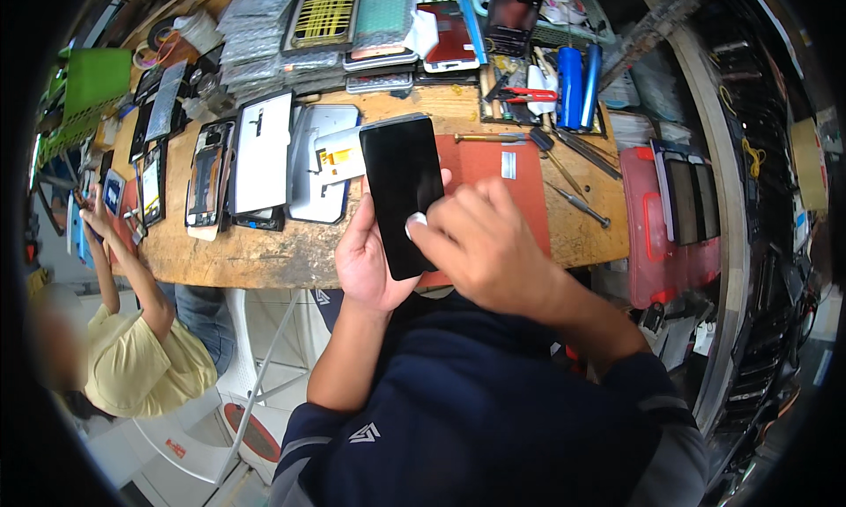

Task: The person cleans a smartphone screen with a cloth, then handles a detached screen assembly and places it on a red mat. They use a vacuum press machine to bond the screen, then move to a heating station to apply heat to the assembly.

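left hand (366, 260) holds a black phone screen panel (403, 190) upright-ish over the near edge of the tabletop (264, 256), glass side facing up at the camera. left fingers wrapped narrow round the panel's lower left edge, palm behind it, thumb along the side. panel's top end tilts slightly left, bottom end sits in the palm.

right hand (480, 242) comes in from the right, fingers curled tight, pinching a small white wad (416, 220), cloth or tissue, can't tell which. wad is pressed on the glass at the panel's lower right part, so the panel lies directly under the right fingertips and between the two hands. both hands touching the panel.

behind the panel: red mat (520, 185) on the tabletop, partly covered by the right hand. screwdrivers (577, 203) lie on and beside the mat's right side. white phone back cover (263, 150) and an opened phone body (207, 176) lie left of the panel, well apart from the hands. stacks of bagged screens (326, 22) at the far edge. two blue cylinders (577, 84) far right, near red-handled pliers (529, 94). red plastic box (656, 225) off the right end.

another person in a yellow shirt (141, 357) sits at the left, one hand (92, 212) raised by the tabletop's left end.
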The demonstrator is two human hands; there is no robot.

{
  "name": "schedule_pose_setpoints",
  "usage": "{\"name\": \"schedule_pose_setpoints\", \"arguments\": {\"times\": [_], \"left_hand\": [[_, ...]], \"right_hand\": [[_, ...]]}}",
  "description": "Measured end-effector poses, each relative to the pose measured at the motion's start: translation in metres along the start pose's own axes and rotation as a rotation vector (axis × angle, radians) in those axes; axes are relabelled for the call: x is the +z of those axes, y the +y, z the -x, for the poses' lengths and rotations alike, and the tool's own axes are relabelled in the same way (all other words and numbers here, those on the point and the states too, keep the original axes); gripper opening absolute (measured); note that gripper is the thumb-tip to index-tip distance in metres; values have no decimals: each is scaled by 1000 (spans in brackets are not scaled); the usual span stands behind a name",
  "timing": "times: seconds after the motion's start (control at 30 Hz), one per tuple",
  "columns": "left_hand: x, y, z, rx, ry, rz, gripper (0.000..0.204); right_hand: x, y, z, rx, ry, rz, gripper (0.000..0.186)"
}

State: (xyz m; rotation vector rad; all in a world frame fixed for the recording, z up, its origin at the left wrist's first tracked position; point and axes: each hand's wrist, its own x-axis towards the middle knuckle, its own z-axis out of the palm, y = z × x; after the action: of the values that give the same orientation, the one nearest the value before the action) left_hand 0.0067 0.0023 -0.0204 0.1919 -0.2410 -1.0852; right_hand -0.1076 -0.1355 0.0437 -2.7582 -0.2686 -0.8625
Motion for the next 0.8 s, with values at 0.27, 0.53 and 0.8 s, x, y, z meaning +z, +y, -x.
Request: {"name": "schedule_pose_setpoints", "arguments": {"times": [0.27,0.53,0.8], "left_hand": [[4,7,-2,45,82,104,58],[7,0,-4,51,-50,118,63],[9,9,-9,107,46,123,64]], "right_hand": [[-16,-36,31,82,-61,-113,21],[3,0,-8,58,14,-9,26],[-6,-38,27,111,-92,-105,16]]}}
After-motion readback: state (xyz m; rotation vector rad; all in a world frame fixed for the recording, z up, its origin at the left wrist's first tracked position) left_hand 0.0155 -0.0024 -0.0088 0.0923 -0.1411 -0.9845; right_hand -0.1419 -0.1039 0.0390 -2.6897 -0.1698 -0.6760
